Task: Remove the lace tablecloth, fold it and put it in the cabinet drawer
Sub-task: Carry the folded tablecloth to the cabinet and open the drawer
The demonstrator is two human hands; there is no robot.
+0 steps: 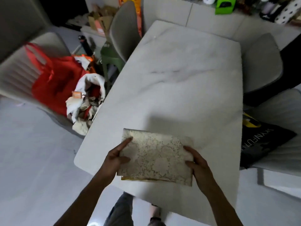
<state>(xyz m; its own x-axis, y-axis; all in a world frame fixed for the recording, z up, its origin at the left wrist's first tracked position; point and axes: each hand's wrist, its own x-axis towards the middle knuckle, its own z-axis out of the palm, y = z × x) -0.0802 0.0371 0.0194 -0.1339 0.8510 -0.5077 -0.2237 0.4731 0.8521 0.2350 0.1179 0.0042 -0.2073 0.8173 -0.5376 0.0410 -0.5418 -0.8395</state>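
Folded lace tablecloth (155, 156) sits at the desk's (187, 75) near edge, left hand (114, 158) and right hand (197, 163) each pinching a side. Careful: the loose bottom layers could splay open on the lift, no drawer in view.

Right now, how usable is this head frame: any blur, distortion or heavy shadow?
Head view: wide-angle bending curves the table edges; motion blur smears the left side around the red bag; a soft shadow falls beyond the folded tablecloth, whose lace pattern stays readable between the left hand and right hand.
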